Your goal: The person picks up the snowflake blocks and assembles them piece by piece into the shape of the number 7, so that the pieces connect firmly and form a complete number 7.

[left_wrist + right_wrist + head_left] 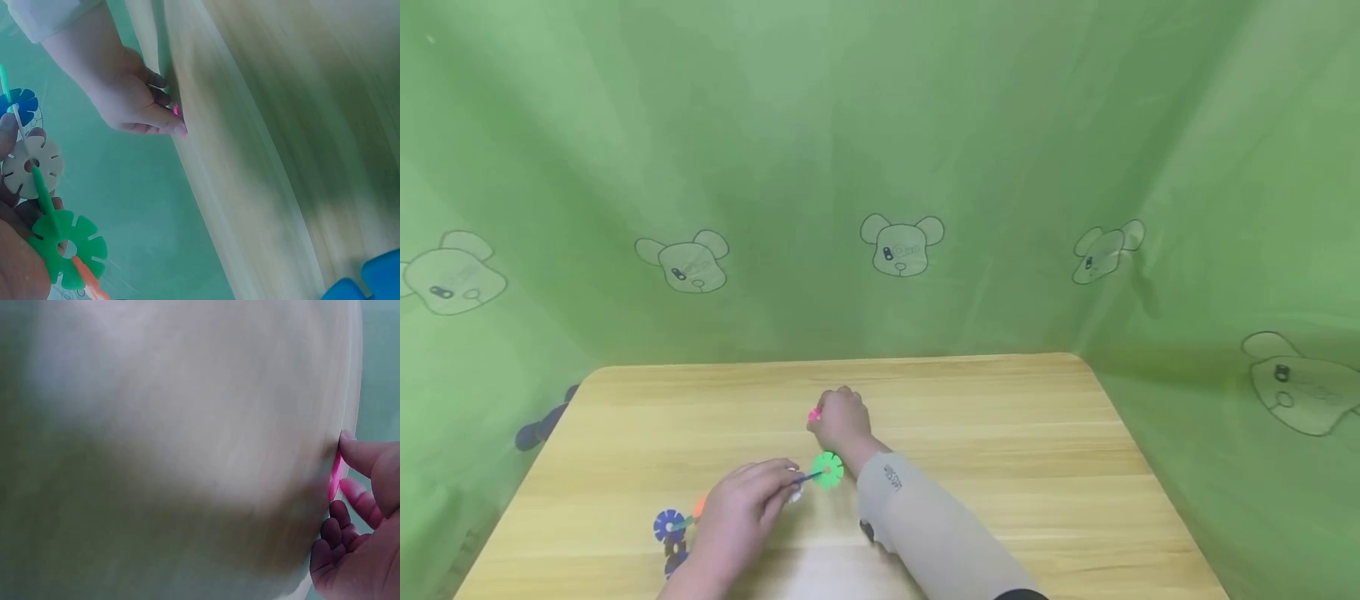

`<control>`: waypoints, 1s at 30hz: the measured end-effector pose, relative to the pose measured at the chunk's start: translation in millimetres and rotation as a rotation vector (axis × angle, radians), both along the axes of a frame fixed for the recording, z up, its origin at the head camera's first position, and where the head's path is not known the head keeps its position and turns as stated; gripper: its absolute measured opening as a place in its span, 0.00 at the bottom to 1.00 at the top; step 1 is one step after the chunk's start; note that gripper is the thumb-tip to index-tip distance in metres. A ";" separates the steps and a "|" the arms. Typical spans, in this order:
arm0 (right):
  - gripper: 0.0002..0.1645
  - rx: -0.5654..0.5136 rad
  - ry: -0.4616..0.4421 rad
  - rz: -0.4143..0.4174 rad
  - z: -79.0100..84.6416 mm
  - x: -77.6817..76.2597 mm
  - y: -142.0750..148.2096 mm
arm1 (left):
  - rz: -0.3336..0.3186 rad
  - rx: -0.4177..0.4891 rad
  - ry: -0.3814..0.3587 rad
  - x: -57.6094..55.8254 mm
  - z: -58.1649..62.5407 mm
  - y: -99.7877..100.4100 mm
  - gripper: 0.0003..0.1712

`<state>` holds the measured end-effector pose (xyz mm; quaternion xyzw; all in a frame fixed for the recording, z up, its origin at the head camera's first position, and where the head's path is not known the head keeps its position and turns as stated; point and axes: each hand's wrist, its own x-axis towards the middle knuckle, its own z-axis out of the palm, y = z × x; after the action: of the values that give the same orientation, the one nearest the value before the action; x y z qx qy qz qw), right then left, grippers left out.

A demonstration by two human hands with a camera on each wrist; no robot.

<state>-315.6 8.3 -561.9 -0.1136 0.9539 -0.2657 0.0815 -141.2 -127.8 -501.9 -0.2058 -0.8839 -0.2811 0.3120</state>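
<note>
My left hand (737, 508) pinches a chain of slotted plastic snowflake discs above the table. At the chain's far end is a bright green disc (829, 460), with a dark blue disc edge-on beside the fingertips. A white disc (51, 164) and another green disc (90, 250) sit by the palm in the left wrist view. More of the chain, with a blue disc (662, 526) and an orange disc (699, 507), shows left of the wrist. Farther out, my right hand (842, 421) pinches a pink disc (335, 476) at the tabletop, thumb and index finger at its edges.
The wooden table (1015, 467) has rounded far corners. A green curtain (820, 167) printed with bear heads surrounds its back and sides. A dark blue object (542, 423) shows beyond the table's left edge. My right forearm crosses the table's middle.
</note>
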 end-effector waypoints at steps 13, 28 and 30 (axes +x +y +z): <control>0.23 -0.090 -0.058 -0.021 0.9 3.6 12.3 | 0.005 -0.003 -0.017 2.2 0.8 6.2 0.13; 0.05 -0.345 -0.073 0.027 23.5 35.5 85.4 | 0.019 0.009 -0.104 0.6 8.2 20.3 0.15; 0.05 -0.403 -0.074 0.034 30.8 41.5 95.7 | 0.021 0.008 -0.103 1.1 12.0 20.2 0.15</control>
<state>-274.1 104.0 -531.1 -0.1337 0.8757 -0.4538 0.0967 -140.1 -107.6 -489.8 -0.1804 -0.8998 -0.2916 0.2698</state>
